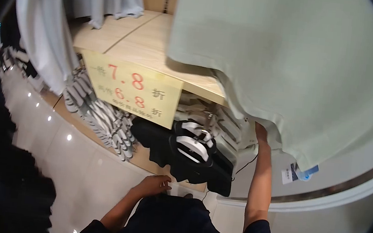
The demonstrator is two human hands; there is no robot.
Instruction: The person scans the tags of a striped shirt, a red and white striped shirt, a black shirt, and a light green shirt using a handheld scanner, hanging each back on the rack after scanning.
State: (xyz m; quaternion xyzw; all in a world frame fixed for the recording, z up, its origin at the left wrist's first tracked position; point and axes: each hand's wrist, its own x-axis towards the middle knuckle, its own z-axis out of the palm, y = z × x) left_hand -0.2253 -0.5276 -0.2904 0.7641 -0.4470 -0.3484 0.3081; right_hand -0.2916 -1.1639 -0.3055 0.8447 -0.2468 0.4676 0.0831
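Observation:
A large pale green garment [283, 58] hangs across the upper right, close to me. My right hand [261, 131] reaches up under its lower hem; the fingers are hidden behind the cloth. A white paper tag [287, 175] and a blue tag [307, 173] dangle below the hem. Low in front of my body, my left hand [154, 186] holds nothing I can see, its fingers loosely bent and apart. Black garments on white hangers [192, 149] hang just beyond it, and the hand appears apart from them.
A yellow sign [130, 88] with red numbers hangs from the wooden shelf edge [198, 88]. Light grey garments [46, 24] hang at upper left, above striped clothes [104, 117]. Dark clothing [11, 180] lines the left side. A curved white ledge [323, 194] runs along the right.

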